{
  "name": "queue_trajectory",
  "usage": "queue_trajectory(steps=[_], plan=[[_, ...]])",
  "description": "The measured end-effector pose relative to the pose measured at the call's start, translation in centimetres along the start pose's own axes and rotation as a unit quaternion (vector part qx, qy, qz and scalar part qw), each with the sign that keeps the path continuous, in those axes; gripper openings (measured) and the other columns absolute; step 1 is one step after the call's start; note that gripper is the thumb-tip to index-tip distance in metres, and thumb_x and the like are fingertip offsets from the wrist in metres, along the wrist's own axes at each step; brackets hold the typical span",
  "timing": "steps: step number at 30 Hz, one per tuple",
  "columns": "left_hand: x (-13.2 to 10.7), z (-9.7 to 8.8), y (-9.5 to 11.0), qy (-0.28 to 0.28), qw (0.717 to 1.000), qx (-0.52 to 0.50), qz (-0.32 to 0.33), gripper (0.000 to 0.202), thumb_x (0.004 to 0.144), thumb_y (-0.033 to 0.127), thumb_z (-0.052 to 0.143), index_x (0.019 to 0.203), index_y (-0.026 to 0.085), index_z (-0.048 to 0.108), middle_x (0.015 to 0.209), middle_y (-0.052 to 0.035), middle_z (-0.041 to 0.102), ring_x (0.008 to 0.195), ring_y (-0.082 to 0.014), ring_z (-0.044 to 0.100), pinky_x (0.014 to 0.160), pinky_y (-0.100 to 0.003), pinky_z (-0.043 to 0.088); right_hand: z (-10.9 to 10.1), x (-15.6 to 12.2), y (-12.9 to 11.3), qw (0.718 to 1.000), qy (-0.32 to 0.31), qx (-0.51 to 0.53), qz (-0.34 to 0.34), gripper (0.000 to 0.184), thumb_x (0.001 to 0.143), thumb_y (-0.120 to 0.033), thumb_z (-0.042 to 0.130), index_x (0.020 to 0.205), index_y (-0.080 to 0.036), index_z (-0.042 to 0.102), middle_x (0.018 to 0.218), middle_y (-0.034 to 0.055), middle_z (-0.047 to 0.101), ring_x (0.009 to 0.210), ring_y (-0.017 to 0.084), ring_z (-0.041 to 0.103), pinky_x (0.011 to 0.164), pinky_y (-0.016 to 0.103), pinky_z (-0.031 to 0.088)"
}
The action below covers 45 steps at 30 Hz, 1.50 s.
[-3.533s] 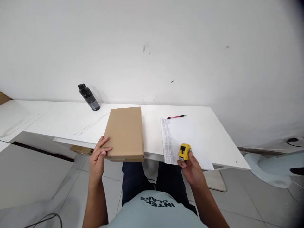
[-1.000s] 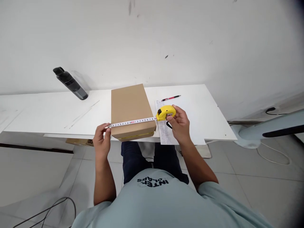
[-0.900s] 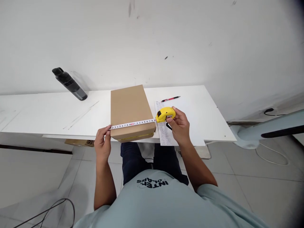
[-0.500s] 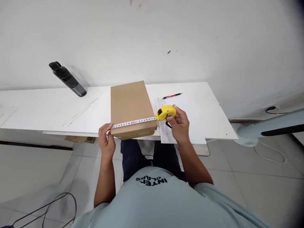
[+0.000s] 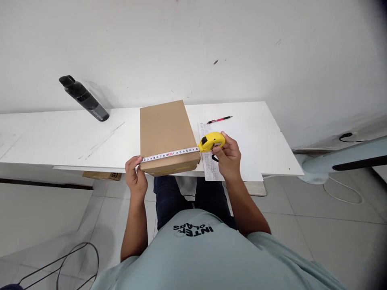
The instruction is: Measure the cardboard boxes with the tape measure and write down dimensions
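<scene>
A brown cardboard box [image 5: 166, 125] rests on the white table, its near side at the table's front edge. Across the near part of its top runs the white blade of a tape measure [image 5: 213, 141], whose yellow case sits just past the box's right edge. My right hand [image 5: 228, 157] is closed around that case, with a black strap hanging below it. At the box's near left corner my left hand [image 5: 136, 175] pinches the blade's end; the tip itself is hidden under the fingers.
Written sheets of paper [image 5: 242, 161] lie right of the box, with a red and black pen [image 5: 220, 119] at their top. A black bottle [image 5: 86, 100] stands on the left of the white table [image 5: 45, 137]. Behind is a wall; a pale blue post [image 5: 347, 157] stands at the right.
The view has shifted very slightly. Both hands, the tape measure and the box keep their places relative to each other.
</scene>
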<state>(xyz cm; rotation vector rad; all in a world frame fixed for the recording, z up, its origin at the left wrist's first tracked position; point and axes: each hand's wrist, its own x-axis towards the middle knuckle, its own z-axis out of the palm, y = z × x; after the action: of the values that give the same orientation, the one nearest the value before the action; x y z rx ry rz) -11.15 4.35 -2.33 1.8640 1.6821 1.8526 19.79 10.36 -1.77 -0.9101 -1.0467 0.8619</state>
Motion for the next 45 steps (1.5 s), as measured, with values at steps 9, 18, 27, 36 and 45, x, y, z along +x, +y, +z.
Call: queue_trajectory(steps=[9,18,27,36,45], plan=[[0.0,0.3,-0.1,0.008,1.0,-0.02,0.012,0.023,0.103,0.03,0.053,0.12,0.026,0.068,0.119,-0.0076,0.067,0.118,-0.0207,0.065,0.107,-0.043,0.053,0.1,0.0,0.1,1.0,0.008,0.003,0.008,0.065,0.077,-0.061,0.085,0.131,-0.03,0.068,0.11,0.0053,0.074,0.098,0.022,0.074,0.092,0.044,0.064],[0.7,-1.6,0.7,-0.073,0.995,-0.017,0.062,0.033,0.106,0.035,0.051,0.134,0.027,0.067,0.128,-0.0098,0.068,0.124,-0.0229,0.064,0.106,-0.042,0.053,0.2,0.1,0.1,1.0,0.008,0.002,-0.001,0.066,0.078,-0.061,0.085,0.133,-0.029,0.068,0.111,0.0066,0.076,0.099,0.023,0.075,0.091,0.044,0.065],[1.6,-2.5,3.9,-0.033,0.988,0.14,0.053,0.024,0.095,0.035,0.074,0.116,0.024,0.074,0.123,-0.0084,0.072,0.116,-0.022,0.069,0.102,-0.041,0.055,0.3,-0.6,-1.7,0.991,-0.006,-0.122,-0.049,0.059,0.091,-0.053,0.075,0.143,-0.028,0.064,0.127,0.0093,0.076,0.11,0.025,0.074,0.098,0.046,0.063],[-0.1,-0.1,9.3,-0.058,0.947,0.154,0.276,0.017,0.09,0.015,0.077,0.1,0.027,0.071,0.098,0.0,0.08,0.086,-0.0147,0.072,0.105,-0.041,0.047,1.3,-6.3,-4.6,0.92,-0.207,-0.155,-0.293,0.077,0.097,-0.024,0.07,0.161,-0.038,0.03,0.121,0.009,0.076,0.105,0.025,0.075,0.087,0.045,0.064],[-2.0,3.3,8.9,-0.233,0.932,0.117,0.252,0.018,0.1,0.038,0.069,0.094,0.021,0.068,0.083,0.0014,0.078,0.073,-0.015,0.066,0.083,-0.035,0.044,-1.3,-9.1,-1.5,0.96,-0.157,-0.214,-0.089,0.053,0.102,-0.04,0.061,0.151,-0.026,0.049,0.138,0.0158,0.067,0.127,0.029,0.067,0.108,0.049,0.057]])
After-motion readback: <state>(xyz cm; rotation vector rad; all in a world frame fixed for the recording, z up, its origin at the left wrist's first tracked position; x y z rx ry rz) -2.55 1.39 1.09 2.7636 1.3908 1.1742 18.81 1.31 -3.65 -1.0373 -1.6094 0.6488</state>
